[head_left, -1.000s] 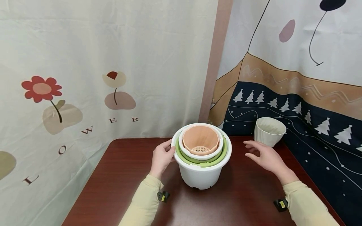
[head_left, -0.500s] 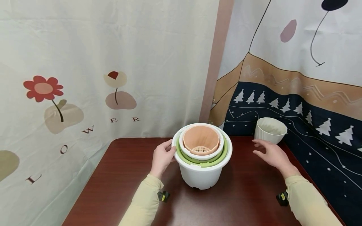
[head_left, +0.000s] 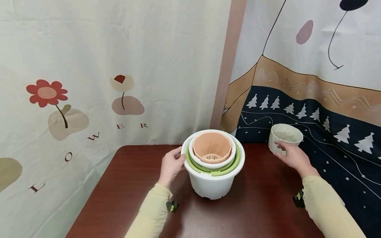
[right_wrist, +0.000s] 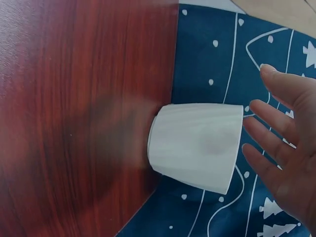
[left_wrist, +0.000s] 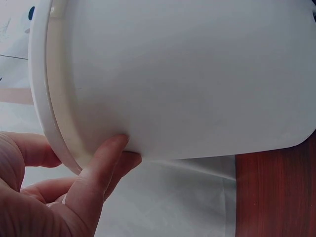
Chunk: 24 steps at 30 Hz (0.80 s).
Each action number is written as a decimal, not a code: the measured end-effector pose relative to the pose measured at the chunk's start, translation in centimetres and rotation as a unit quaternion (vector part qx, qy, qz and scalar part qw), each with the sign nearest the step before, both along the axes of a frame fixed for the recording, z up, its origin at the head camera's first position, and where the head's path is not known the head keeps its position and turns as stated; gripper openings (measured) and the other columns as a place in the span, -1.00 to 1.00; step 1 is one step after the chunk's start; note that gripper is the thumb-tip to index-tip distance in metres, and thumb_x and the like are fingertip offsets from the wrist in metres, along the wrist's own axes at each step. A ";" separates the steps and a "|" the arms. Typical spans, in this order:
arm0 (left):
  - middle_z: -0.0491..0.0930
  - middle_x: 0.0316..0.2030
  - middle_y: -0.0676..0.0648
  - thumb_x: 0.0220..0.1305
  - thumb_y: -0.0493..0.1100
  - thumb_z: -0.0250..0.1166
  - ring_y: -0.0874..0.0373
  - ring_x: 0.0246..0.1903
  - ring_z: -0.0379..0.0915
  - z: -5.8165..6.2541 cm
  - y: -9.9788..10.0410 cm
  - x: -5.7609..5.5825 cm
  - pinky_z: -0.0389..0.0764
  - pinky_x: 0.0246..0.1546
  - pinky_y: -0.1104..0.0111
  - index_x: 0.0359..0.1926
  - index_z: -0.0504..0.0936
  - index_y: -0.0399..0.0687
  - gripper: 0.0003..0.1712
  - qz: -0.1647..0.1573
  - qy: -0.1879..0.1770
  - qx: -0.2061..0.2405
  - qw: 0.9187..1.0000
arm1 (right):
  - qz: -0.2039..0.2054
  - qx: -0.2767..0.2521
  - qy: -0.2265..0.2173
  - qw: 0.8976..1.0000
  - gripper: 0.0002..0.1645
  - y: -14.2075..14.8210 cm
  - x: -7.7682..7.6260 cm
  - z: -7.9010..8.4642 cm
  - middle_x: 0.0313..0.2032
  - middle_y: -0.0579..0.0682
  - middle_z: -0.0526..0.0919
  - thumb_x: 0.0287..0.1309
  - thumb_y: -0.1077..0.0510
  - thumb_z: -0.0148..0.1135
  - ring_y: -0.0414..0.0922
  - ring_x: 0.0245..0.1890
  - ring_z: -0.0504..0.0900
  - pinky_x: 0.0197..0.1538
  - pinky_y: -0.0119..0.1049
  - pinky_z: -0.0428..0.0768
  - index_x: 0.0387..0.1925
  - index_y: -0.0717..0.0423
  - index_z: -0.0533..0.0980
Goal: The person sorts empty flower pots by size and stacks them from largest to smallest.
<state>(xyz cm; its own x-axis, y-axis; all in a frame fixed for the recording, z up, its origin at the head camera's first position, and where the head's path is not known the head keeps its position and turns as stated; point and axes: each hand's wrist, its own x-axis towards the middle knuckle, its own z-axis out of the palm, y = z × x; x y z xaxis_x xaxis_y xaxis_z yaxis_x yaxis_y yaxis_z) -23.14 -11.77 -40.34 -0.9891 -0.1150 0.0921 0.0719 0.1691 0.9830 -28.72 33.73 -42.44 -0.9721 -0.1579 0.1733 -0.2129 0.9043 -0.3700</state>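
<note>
A large white flowerpot (head_left: 209, 185) stands upright on the table, with a green pot (head_left: 237, 158), a smaller white pot (head_left: 205, 165) and a peach pot (head_left: 212, 145) with a perforated bottom nested inside it. At its left side, my left hand (head_left: 171, 166) pinches the rim; in the left wrist view, fingertips (left_wrist: 114, 144) lie against the outer wall. My right hand (head_left: 294, 158), fingers spread and relaxed, is beside a small off-white pot (head_left: 274, 138) near the table's back right corner. The right wrist view shows the fingers just off that pot's (right_wrist: 197, 145) rim, holding nothing.
The dark red wooden table (head_left: 128, 185) ends at a rounded back left corner. A pale curtain (head_left: 166, 66) with flower prints hangs behind it. Along the right edge runs a navy cloth (head_left: 327, 155) with printed trees, close to the small pot.
My right hand has moved right and slightly forward, from away from the small off-white pot to beside it. The left hand keeps its grip on the large flowerpot's rim.
</note>
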 end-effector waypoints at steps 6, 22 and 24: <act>0.58 0.05 -0.42 0.35 -0.36 0.17 -0.03 -0.22 0.67 0.1 0.0 0.0 0.75 -0.39 0.29 0.30 0.45 -0.39 -0.50 0.003 -0.006 -0.009 1.000 | -0.015 0.017 0.006 1.000 -0.36 1.0 -1.2 0.1 0.12 0.46 0.48 0.25 0.05 0.30 0.36 0.10 0.41 0.09 0.36 0.45 0.25 0.31 0.40; 0.57 0.06 -0.42 0.36 -0.36 0.17 -0.05 -0.22 0.67 0.2 0.1 0.1 0.75 -0.39 0.27 0.30 0.44 -0.39 -0.49 0.003 -0.011 -0.002 1.000 | -0.035 0.051 0.007 0.998 -0.22 1.7 -3.3 0.4 0.21 0.50 0.36 0.18 0.00 0.34 0.42 0.15 0.32 0.16 0.42 0.33 0.30 0.33 0.32; 0.58 0.05 -0.41 0.36 -0.35 0.17 -0.05 -0.22 0.67 0.2 0.1 0.1 0.75 -0.39 0.28 0.30 0.44 -0.38 -0.50 0.005 -0.012 -0.004 1.000 | -0.032 0.059 0.009 0.998 -0.21 1.7 -3.5 0.4 0.21 0.50 0.36 0.16 0.01 0.36 0.43 0.15 0.32 0.17 0.43 0.33 0.29 0.34 0.32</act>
